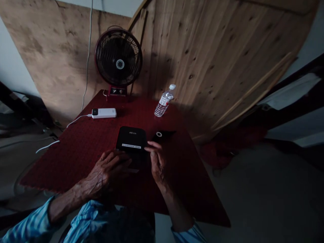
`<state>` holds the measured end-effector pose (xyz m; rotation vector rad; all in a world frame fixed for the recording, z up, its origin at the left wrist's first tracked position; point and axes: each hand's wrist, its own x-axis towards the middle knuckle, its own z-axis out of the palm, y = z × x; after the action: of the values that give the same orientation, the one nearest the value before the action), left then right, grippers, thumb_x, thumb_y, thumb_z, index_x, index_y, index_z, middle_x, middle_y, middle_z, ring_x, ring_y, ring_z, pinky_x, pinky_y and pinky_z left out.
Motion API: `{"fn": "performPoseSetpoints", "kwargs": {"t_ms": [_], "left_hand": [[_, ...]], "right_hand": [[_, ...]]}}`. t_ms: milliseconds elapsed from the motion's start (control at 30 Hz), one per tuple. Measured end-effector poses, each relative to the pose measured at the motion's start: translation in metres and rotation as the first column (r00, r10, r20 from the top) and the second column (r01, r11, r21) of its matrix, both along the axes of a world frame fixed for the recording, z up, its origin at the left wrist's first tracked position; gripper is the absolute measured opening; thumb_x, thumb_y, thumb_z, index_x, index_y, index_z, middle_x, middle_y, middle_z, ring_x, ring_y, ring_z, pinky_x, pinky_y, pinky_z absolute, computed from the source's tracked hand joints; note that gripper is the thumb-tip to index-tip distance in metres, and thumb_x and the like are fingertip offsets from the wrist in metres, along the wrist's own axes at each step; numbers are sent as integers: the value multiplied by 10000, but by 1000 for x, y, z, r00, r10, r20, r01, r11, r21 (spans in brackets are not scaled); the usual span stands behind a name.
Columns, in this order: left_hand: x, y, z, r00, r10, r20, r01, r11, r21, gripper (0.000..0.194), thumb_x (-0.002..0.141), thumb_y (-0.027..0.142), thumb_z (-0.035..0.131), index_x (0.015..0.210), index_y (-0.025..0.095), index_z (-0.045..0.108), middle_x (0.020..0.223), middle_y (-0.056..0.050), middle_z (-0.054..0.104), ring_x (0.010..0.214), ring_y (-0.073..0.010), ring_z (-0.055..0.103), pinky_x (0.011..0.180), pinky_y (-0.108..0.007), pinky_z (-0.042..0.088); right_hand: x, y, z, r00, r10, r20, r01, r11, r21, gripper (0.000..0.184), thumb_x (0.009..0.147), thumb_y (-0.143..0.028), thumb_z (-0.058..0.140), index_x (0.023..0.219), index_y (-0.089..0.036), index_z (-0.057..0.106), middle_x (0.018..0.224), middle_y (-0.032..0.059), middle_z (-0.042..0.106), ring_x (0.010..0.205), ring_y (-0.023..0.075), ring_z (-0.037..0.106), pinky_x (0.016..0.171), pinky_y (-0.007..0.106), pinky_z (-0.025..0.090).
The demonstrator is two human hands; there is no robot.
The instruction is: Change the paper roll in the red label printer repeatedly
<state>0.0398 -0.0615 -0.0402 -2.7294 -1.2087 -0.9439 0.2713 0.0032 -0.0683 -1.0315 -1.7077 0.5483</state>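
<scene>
You're now working close over the black box [131,136] on the red table [73,158], left hand [105,170] reaching its near side, right hand [157,163] its right edge, either grip impossible to tell, any shift seemingly needing steady fingertips.

A dark red tabletop [83,148] carries a fan [118,60], a white device [104,113], a clear bottle [163,103] and a black case [131,137].

Print on the black box [131,137], white strip [131,146] and bottle [163,104] is illegible.
</scene>
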Motion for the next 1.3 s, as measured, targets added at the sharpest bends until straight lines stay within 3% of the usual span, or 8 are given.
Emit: {"fn": "performPoseSetpoints", "kwargs": {"t_ms": [67,267,433,833,1000,1067,1167,1300], "left_hand": [[-5,0,-1,999,4,42,-3,1000,-18,439,982,313,551,1402,201,488,1278,-130,654,1235,-274,560,1036,-446,419],[-17,10,-8,970,239,53,-226,958,-178,871,869,540,666,1558,228,234,1538,-226,404,1356,-384,480,1024,-539,476],[-18,17,-17,970,209,129,-171,952,-252,842,881,493,674,1552,265,219,1577,-202,352,1419,-352,434,1066,-525,490],[-22,19,-6,972,205,117,-166,946,-277,752,835,484,737,1438,237,359,1570,-206,357,1362,-344,512,959,-461,591],[-30,25,-13,962,153,227,-72,942,-329,862,789,481,786,1496,266,342,1554,-182,398,1398,-365,459,1080,-549,479],[-32,26,-13,903,183,388,21,884,-467,953,774,524,784,1546,282,280,1570,-176,383,1402,-385,444,1088,-561,460],[-31,27,-4,715,351,605,219,710,-670,810,885,598,612,1559,271,304,1566,-151,420,1387,-374,466,1091,-503,460],[-21,29,16,638,542,547,186,581,-792,619,902,516,618,1444,240,504,1503,-101,526,1410,-349,441,1112,-425,433]], "right_hand": [[-1,-2,-4,1000,-3,9,3,1000,10,348,1034,-386,355,1038,-263,681,1221,76,645,1162,209,621,1010,397,498],[-6,-5,-8,999,-40,-12,40,999,16,342,1038,-392,335,1064,-270,654,1231,69,631,1160,204,620,982,398,514],[-9,-9,-11,996,-83,23,82,996,40,353,1039,-385,308,1078,-274,641,1231,72,631,1156,209,625,964,395,523],[-12,-9,-19,996,-93,13,92,992,87,402,1040,-425,273,1104,-281,643,1222,77,627,1140,224,629,966,425,517],[-14,-9,-21,993,-103,-60,104,995,1,437,1021,-511,307,1084,-277,670,1224,76,647,1149,233,632,988,423,515],[-18,-9,-26,985,-115,-128,101,988,-115,479,1002,-575,303,1171,-289,648,1251,73,650,1196,254,613,1022,458,502],[-27,-5,-37,954,-136,-267,69,966,-248,530,982,-622,299,1333,-316,553,1286,60,652,1238,272,594,1033,500,503],[-38,-1,-46,904,-171,-391,48,952,-303,564,953,-654,365,1313,-273,574,1347,77,625,1257,282,586,1080,500,474]]}}
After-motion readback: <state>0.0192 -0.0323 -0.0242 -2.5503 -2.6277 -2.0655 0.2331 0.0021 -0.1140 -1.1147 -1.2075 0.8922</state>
